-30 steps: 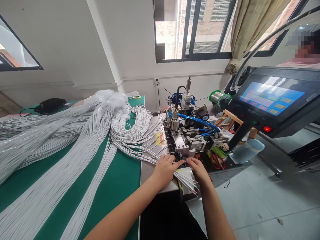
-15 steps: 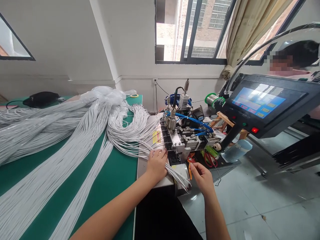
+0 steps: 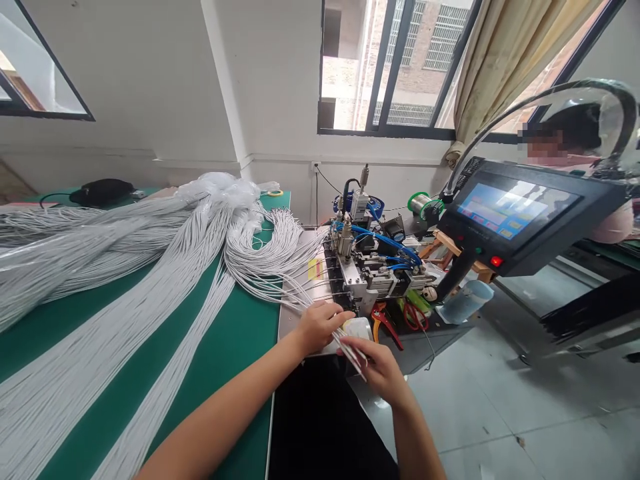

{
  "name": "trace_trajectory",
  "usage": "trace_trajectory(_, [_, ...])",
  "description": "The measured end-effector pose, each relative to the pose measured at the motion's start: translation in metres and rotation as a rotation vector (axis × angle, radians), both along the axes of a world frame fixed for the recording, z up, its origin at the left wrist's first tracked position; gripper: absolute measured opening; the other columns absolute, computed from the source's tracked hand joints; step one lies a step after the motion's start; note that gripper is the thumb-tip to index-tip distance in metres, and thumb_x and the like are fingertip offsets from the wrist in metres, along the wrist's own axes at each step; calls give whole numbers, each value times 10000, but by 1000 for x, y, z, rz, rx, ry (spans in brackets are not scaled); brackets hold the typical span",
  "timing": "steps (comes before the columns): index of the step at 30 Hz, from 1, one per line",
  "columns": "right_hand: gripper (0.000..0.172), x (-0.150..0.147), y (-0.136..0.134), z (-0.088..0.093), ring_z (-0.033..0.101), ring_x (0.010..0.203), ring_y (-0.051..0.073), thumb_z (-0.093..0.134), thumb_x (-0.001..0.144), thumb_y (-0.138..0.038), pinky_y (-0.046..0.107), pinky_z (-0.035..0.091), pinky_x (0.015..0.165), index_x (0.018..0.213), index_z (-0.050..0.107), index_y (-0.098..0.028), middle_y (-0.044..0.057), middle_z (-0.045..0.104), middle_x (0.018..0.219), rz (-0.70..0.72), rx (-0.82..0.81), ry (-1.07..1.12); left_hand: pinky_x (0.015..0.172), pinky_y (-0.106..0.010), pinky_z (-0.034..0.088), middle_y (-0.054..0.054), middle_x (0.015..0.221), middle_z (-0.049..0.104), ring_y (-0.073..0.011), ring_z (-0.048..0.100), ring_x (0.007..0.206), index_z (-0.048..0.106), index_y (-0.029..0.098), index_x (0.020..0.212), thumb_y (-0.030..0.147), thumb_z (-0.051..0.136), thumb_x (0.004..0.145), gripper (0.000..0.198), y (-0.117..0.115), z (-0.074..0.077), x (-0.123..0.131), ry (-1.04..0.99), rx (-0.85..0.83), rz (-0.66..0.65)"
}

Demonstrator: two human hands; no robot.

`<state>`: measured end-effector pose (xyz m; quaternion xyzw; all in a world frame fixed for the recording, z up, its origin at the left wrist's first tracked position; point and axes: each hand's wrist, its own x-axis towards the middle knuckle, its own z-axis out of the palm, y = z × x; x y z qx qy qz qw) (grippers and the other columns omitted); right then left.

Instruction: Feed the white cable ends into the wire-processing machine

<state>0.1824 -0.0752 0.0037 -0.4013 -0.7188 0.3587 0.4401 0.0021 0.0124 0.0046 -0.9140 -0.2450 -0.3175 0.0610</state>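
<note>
My left hand [image 3: 323, 327] is wrapped round a bundle of white cables [image 3: 299, 297] at the front edge of the metal plate. Close to the cable ends, my right hand [image 3: 373, 363] has its fingers closed on the same bundle. The cables curve back to a large pile [image 3: 195, 247] on the green table [image 3: 225, 373]. A machine [image 3: 370, 267] with blue hoses stands just beyond my hands. Pliers with red and orange handles [image 3: 383, 325] lie beside a white cylindrical object [image 3: 359, 328].
A monitor [image 3: 517, 210] on an arm stands at the right, near a clear water container [image 3: 467, 300]. Red-handled scissors [image 3: 415, 317] and a solder wire spool [image 3: 420, 205] are by the machine. A person [image 3: 575, 140] is at the far right.
My right hand has left the orange-handled tool and moved left onto the cable ends. The tool now lies by the machine. The camera view has shifted slightly.
</note>
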Motion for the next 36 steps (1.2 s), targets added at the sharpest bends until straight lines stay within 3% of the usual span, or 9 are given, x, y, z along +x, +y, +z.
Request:
trace_trajectory(4, [338, 0, 3, -12, 586, 552, 145, 487, 895, -394, 248, 454, 503, 1131, 624, -195, 70, 711, 905, -188, -144, 167, 763, -289, 452, -49, 893, 641, -157, 600, 821, 592, 195, 1147, 244, 351, 949, 316, -4, 2, 1, -18, 89, -26])
trace_trajectory(6, [358, 0, 5, -12, 540, 488, 124, 475, 905, -421, 238, 414, 447, 1152, 601, -194, 65, 709, 907, -258, -156, 214, 753, -282, 452, -45, 889, 643, -152, 601, 819, 583, 193, 1159, 230, 330, 962, 323, -5, 2, 1, -17, 114, -22])
trace_trajectory(8, [335, 3, 8, -8, 562, 518, 136, 492, 902, -419, 248, 436, 480, 1119, 621, -200, 59, 716, 898, -301, -116, 191, 721, -271, 451, -38, 862, 640, -145, 601, 793, 582, 198, 1159, 247, 344, 968, 309, -5, 1, 1, -7, 126, -20])
trace_trajectory(13, [198, 18, 15, 5, 655, 837, 232, 613, 837, -360, 324, 489, 770, 904, 731, -215, 58, 736, 902, -371, 71, -8, 572, -243, 404, 1, 695, 590, -124, 559, 620, 608, 205, 1074, 312, 409, 958, 255, -6, 0, 2, -18, 158, -11])
trace_trajectory(19, [200, 26, 19, 12, 655, 781, 218, 645, 815, -357, 305, 494, 714, 917, 739, -212, 54, 734, 866, -258, -6, 45, 544, -240, 376, -1, 684, 591, -124, 548, 585, 603, 193, 966, 270, 407, 923, 214, -9, 0, 2, -55, 98, 22])
trace_trajectory(27, [272, 4, 33, 2, 613, 664, 181, 702, 751, -425, 272, 478, 614, 845, 711, -169, 39, 702, 751, -509, -119, 402, 559, -250, 392, -16, 726, 622, -140, 574, 622, 593, 184, 964, 210, 397, 888, 212, -9, 1, 1, -84, 57, 39])
trace_trajectory(31, [301, -1, 38, 1, 612, 660, 186, 651, 793, -442, 272, 472, 598, 897, 718, -168, 49, 710, 775, -508, -122, 381, 617, -257, 421, -27, 771, 627, -145, 590, 703, 601, 178, 937, 195, 404, 894, 202, -5, -1, 2, -62, 2, 71])
trace_trajectory(36, [271, 11, 46, 2, 633, 741, 201, 644, 811, -422, 277, 476, 678, 902, 739, -185, 51, 720, 792, -385, -119, 278, 797, -322, 401, -36, 905, 657, -157, 602, 849, 624, 203, 998, 155, 440, 891, 218, 1, 0, 3, -32, 2, 107])
